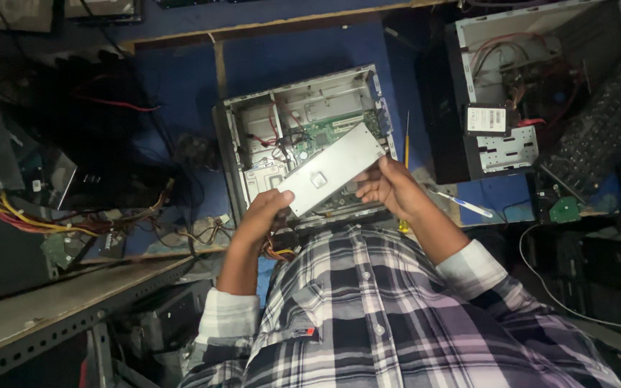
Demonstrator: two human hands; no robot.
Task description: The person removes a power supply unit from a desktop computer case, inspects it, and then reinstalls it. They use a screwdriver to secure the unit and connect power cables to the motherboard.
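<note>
From the head camera I saw both hands gripping a long grey metal panel [332,168], tilted above the open computer case [233,136] lying on the blue desk [181,86]. My left hand [261,215] clasped its lower end, fingers [279,199] curled around the edge; my right hand [389,185] held the upper end. A yellow screwdriver [406,140] lay just beside the case, and a second opened case [468,36] sat well apart to the right.

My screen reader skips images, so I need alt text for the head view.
Both hands, left and right, hold a flat grey metal panel at its ends above an open desktop computer case on a blue bench. A second open case stands at right.
</note>
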